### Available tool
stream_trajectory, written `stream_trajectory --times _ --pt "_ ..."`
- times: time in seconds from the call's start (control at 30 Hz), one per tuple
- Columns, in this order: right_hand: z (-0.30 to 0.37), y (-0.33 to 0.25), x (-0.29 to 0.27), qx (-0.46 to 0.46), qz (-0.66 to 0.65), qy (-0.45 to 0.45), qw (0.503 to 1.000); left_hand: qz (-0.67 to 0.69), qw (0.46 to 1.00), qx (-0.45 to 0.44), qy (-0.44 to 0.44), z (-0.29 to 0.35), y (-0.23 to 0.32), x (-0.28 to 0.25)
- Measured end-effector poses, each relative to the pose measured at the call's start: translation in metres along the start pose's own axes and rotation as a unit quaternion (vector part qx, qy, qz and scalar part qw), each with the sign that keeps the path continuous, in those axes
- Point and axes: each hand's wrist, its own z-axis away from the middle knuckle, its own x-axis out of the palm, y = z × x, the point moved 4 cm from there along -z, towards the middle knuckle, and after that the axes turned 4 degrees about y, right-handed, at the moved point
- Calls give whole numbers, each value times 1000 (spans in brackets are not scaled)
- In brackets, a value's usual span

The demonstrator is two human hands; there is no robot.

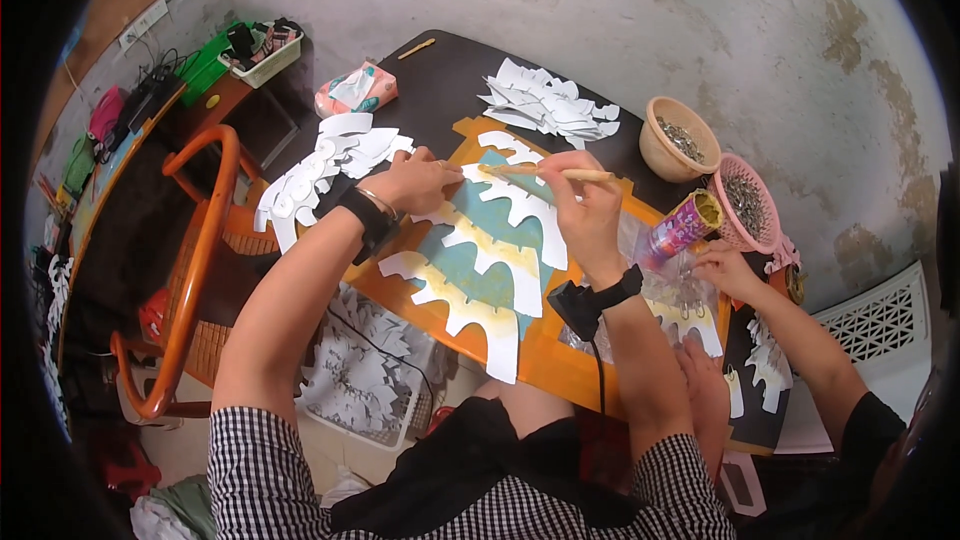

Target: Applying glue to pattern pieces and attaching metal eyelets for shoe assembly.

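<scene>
A slim wooden-handled brush [590,175] is held in my right hand [585,210], fingers closed round it, its tip on the uppermost rows of white cut-outs. My left hand [425,183] has curled fingers pressed at the left end of a white scalloped cut-out [530,202], holding it down. Below it lie two more scalloped cut-outs, a middle one [500,248] and a lower one [460,310], their toothed edges smeared yellow. They rest on a blue-green sheet [485,285] over an orange-edged board [400,295].
White cut-outs are heaped at left [325,165] and back [550,100]. A tissue pack [357,90], a beige bowl [680,138] and a pink basket [747,202] of metal bits, and a purple can [684,228] surround the board. A co-worker's hand [725,270] reaches in from the right.
</scene>
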Motion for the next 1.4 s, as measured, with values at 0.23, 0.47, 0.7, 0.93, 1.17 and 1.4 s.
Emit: stream_trajectory --times 0.23,0.47,0.7,0.93,1.17,1.4 --pt "3 6 -4 -4 -29 43 999 -5 1000 1 -12 -3 -4 4" --pt "3 4 3 3 2 2 1000 -16 1000 -9 -25 0 3 -2" --pt "11 -6 -14 31 -8 -2 999 -21 998 -12 -61 0 8 -10" --pt "12 -20 -34 37 49 0 998 -29 995 -20 -92 1 14 -15" --pt "-31 -73 -107 6 169 187 968 -17 998 -20 -57 2 13 -13" --pt "-60 -74 -187 78 466 214 855 -40 999 -21 -17 1 10 -8"
